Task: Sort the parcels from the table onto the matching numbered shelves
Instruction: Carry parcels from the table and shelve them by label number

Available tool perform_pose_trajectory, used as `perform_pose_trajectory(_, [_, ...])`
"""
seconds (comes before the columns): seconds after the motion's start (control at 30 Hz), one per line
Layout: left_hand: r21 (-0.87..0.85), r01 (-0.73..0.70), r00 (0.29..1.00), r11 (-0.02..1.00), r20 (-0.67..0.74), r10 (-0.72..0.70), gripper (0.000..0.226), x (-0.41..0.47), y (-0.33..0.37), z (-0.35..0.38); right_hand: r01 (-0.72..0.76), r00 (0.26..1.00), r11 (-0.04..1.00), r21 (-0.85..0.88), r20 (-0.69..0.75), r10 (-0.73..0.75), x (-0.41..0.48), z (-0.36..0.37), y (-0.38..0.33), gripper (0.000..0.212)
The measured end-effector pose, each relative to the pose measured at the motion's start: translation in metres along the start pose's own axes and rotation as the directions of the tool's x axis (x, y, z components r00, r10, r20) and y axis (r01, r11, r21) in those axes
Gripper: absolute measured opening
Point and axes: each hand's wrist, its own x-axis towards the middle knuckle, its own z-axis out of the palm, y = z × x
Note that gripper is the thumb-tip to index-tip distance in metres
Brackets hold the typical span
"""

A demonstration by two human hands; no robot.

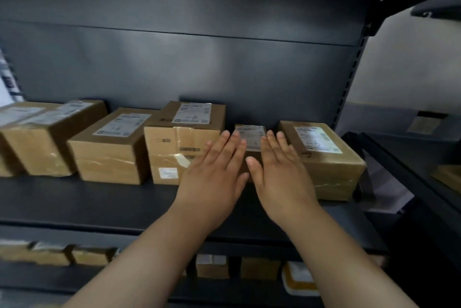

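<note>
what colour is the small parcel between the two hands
The small parcel is brown cardboard with a pale label on top; best in the head view.

I'm looking into a parcel storeroom or sorting depot: dark metal shelving (pixel 99 203) with slotted uprights (pixel 349 83), a row of brown cardboard parcels (pixel 112 158), each with a printed shipping label (pixel 192 113) marked by hand, and more boxes (pixel 212 266) on the tier below.

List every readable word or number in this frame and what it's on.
"-6", handwritten: white top label of the tall brown cardboard box, mid-shelf.
"-6", handwritten: white sticker on the wide brown cardboard box, far right.
All printed text on the labels: too blurred to read.
</note>
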Motion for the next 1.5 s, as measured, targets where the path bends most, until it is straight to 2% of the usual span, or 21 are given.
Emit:
perform_pose_trajectory(0.13, [0.006,0.022,1.000,1.000,-0.015,-0.021,0.058,-0.034,-0.048,-0.012,0.065,0.998,0.998,0.007,-0.014,-0.065,-0.007,0.002,-0.055,0.063])
perform_pose_trajectory(0.33, [0.058,0.154,0.981,0.986,0.113,-0.160,0.072,-0.114,-0.140,-0.025,0.163,0.986,0.980,0.114,0.000,-0.164,-0.025,0.032,-0.170,0.061])
perform_pose_trajectory(0.4, [0.068,0.174,0.975,0.982,0.130,-0.182,0.069,-0.147,-0.175,-0.022,0.176,0.983,0.971,0.160,0.024,-0.182,-0.038,0.051,-0.211,0.060])
perform_pose_trajectory(0.57, [-0.032,0.142,0.980,0.989,0.148,-0.135,0.055,-0.238,-0.250,-0.005,0.153,0.977,0.965,0.212,0.113,-0.180,-0.079,0.106,-0.300,0.058])
perform_pose_trajectory(0.7, [-0.081,0.117,0.984,0.990,0.143,-0.104,0.051,-0.298,-0.285,0.011,0.160,0.967,0.958,0.239,0.159,-0.201,-0.110,0.153,-0.350,0.068])
perform_pose_trajectory(0.87, [-0.082,0.162,0.954,0.983,0.269,-0.134,0.053,-0.348,-0.315,0.042,0.106,0.922,0.973,0.207,0.346,-0.174,-0.126,0.191,-0.375,0.061])
perform_pose_trajectory(1.03, [-0.053,0.205,0.927,0.977,0.332,-0.176,0.054,-0.369,-0.342,0.085,0.010,0.908,0.977,0.212,0.407,-0.097,-0.109,0.228,-0.375,0.062])
perform_pose_trajectory(1.13, [0.024,0.177,0.918,0.984,0.356,-0.174,0.056,-0.359,-0.360,0.118,0.095,0.916,0.979,0.183,0.369,-0.158,-0.087,0.257,-0.376,0.071])
perform_pose_trajectory(1.2, [0.050,0.183,0.911,0.982,0.366,-0.188,0.057,-0.347,-0.371,0.140,0.136,0.902,0.975,0.175,0.384,-0.195,-0.067,0.272,-0.377,0.065])
perform_pose_trajectory(1.37, [0.099,0.279,0.901,0.955,0.316,-0.296,0.060,-0.321,-0.393,0.184,0.231,0.880,0.963,0.136,0.394,-0.267,-0.019,0.314,-0.385,0.059])
perform_pose_trajectory(1.5, [0.044,0.356,0.895,0.934,0.273,-0.354,0.055,-0.303,-0.410,0.209,0.259,0.895,0.958,0.119,0.344,-0.285,0.001,0.343,-0.393,0.060])
